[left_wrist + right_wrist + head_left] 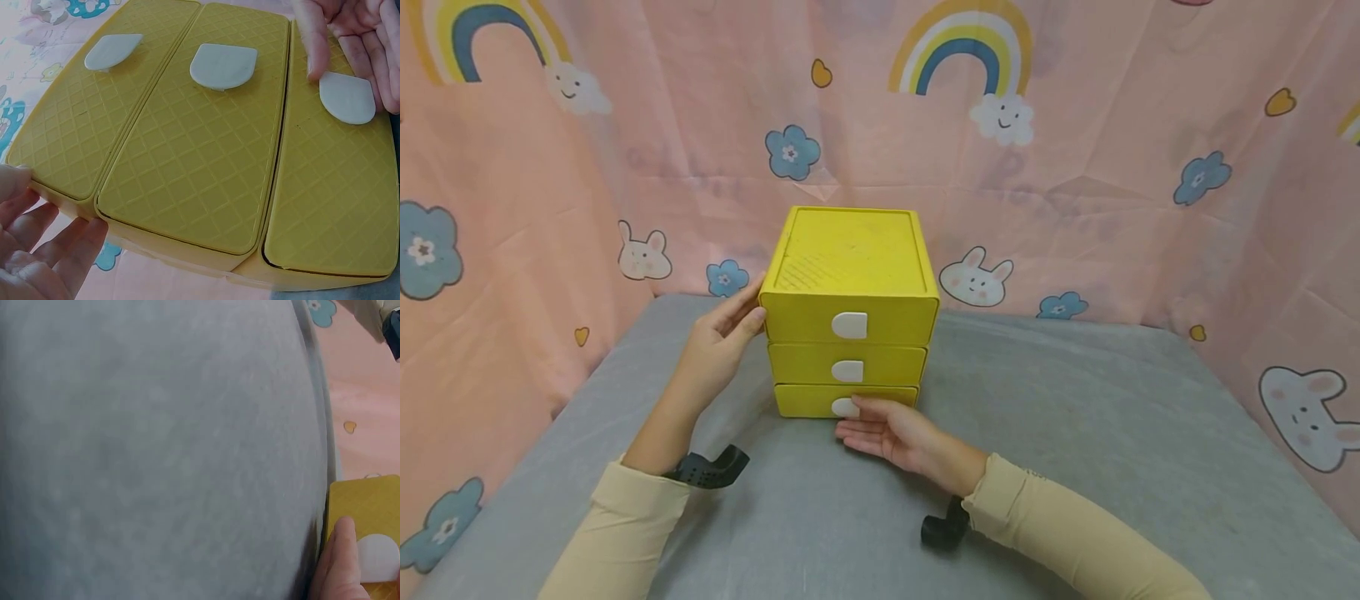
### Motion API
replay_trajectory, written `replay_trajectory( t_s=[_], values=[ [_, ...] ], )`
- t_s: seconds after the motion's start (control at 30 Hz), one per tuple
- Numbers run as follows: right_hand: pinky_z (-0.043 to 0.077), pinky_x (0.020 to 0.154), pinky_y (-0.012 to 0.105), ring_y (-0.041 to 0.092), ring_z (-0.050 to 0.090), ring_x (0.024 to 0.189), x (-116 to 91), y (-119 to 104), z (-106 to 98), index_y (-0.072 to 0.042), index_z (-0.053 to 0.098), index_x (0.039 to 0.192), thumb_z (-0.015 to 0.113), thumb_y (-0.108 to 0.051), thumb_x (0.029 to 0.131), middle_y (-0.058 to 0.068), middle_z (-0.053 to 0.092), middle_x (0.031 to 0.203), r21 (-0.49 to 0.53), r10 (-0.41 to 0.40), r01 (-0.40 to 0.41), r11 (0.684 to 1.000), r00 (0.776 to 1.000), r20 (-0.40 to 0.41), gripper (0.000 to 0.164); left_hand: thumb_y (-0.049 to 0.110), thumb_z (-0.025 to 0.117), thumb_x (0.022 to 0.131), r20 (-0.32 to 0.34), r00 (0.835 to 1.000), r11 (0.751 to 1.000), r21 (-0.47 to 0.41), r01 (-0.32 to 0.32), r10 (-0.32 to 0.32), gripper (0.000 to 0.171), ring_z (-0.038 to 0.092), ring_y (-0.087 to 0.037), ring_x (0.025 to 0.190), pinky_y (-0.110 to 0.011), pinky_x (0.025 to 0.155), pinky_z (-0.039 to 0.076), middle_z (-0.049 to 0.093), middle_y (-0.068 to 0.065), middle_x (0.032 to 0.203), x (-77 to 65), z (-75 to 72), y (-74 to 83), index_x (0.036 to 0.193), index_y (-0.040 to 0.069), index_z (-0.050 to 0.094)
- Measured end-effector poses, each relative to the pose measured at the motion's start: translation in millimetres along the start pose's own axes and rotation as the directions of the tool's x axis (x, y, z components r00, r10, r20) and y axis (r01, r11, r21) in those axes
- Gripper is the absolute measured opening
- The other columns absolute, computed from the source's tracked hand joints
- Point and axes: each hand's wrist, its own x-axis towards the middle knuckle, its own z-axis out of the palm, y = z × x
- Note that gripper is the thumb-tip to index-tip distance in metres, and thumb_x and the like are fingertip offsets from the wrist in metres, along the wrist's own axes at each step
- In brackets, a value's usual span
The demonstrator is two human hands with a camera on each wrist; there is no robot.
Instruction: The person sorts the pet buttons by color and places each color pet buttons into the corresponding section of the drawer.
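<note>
A yellow three-drawer box [854, 250] stands on the grey cloth, with a white tab handle on each drawer front. All three drawers look closed in the head view. Against the box's left side, near the upper front corner, rests my left hand [711, 346], its fingers fairly straight. My right hand [902, 433] is at the bottom drawer, palm turned up. Its thumb touches or nearly touches the edge of the bottom handle [347, 99], and its other fingers extend beneath. In the right wrist view, fingers [344, 562] show beside that handle; their far side is hidden.
The box stands on a table with a grey cloth [1075, 433]. Behind and beside it hangs a pink curtain [865, 100] with rainbows, rabbits and flowers. Black wrist mounts [711, 468] sit under both forearms, close above the cloth.
</note>
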Motion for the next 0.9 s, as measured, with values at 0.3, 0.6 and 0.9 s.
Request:
replay_trajectory(
  t_s=[0.3,0.6,0.9],
  values=[
    [0.049,0.108,0.045,0.032,0.068,0.11,0.6,-0.2,-0.9,0.009,0.049,0.136,0.054,-0.021,0.104,0.029,0.063,0.128,-0.065,-0.014,0.014,0.998,1.0,0.005,0.045,0.033,0.048,0.105,-0.006,1.0,1.0,0.008,-0.012,0.012,0.052,0.052,-0.014,0.133,-0.008,0.097,0.048,0.045,-0.004,0.155,-1.3,-1.7,0.2,0.155,0.024,0.036],
    [0.049,0.109,0.044,0.03,0.068,0.112,-1.0,-1.3,-5.5,0.01,0.049,0.137,0.054,-0.023,0.104,0.028,0.063,0.128,-0.079,-0.019,0.019,0.997,1.0,0.004,0.047,0.034,0.049,0.105,-0.008,1.0,1.0,0.014,-0.024,0.024,0.053,0.051,-0.019,0.135,-0.008,0.097,0.048,0.045,-0.002,0.155,0.8,-0.5,-0.4,0.155,0.024,0.035],
    [0.059,0.094,0.033,0.019,0.072,0.098,-45.1,-29.5,-53.3,0.009,0.046,0.136,0.055,-0.023,0.104,0.01,0.073,0.103,-0.061,-0.076,0.074,0.995,0.997,-0.03,0.047,0.035,0.05,0.105,0.024,1.0,1.0,0.007,0.002,-0.002,0.054,0.051,-0.021,0.136,-0.01,0.098,0.049,0.044,-0.002,0.156,3.1,2.6,1.4,0.156,0.023,0.035]
  ],
)
